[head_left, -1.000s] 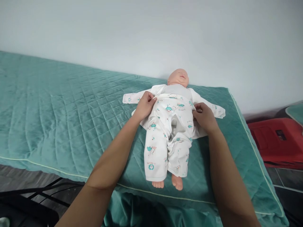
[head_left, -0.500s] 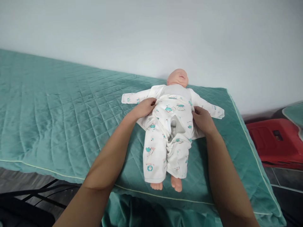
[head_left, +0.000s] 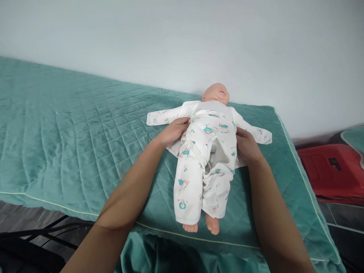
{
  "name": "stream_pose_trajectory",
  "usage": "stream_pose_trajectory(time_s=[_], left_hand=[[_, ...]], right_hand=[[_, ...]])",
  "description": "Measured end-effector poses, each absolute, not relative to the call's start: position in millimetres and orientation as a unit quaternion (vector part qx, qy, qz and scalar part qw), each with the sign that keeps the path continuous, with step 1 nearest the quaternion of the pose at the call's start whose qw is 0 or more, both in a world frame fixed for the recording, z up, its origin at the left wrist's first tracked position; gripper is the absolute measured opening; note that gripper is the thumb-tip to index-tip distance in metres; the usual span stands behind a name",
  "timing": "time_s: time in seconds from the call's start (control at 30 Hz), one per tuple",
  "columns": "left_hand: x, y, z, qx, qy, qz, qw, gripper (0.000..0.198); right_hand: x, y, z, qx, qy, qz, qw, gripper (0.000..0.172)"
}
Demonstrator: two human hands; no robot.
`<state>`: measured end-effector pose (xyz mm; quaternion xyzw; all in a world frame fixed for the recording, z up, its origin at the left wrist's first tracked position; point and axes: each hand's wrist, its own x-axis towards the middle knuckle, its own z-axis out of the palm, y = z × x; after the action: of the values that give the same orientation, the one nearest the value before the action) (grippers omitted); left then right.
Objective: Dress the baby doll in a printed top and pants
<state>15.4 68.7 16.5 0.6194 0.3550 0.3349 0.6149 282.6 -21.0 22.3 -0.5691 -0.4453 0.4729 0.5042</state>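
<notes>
A baby doll (head_left: 215, 93) lies on its back on the green quilted cover, head towards the wall and bare feet towards me. It wears a white printed top (head_left: 163, 116) with its sleeves spread to both sides. White printed baby pants (head_left: 187, 185), with an open crotch, cover its legs and reach high on the belly. At the pants' left side, my left hand (head_left: 175, 132) is closed on the fabric near the waist. My right hand (head_left: 248, 145) grips the opposite side; its fingertips are partly hidden behind the cloth.
The green quilted cover (head_left: 79, 144) stretches far to the left, with a light piped edge in front. A pale wall (head_left: 159, 41) stands behind. To the right of the bed is a red plastic object (head_left: 327, 170). Black metal bars (head_left: 42, 231) show at lower left.
The doll's lower body has turned a little, with the pants shifting slightly to the right. Both hands keep their places at the waist. The crotch opening gapes wider.
</notes>
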Motion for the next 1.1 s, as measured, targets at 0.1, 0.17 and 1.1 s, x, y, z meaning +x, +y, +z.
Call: stream_pose_trajectory(time_s=[0.1,0.17,1.1], left_hand=[[18,68,12,0.585,0.359,0.351,0.637,0.021],[19,67,12,0.578,0.361,0.36,0.636,0.024],[7,67,26,0.667,0.376,0.29,0.574,0.033]], right_hand=[[284,-20,23,-0.554,-0.435,0.487,0.516,0.025],[286,-19,24,-0.547,-0.433,0.502,0.511,0.026],[291,-19,22,-0.556,-0.444,0.512,0.48,0.037]])
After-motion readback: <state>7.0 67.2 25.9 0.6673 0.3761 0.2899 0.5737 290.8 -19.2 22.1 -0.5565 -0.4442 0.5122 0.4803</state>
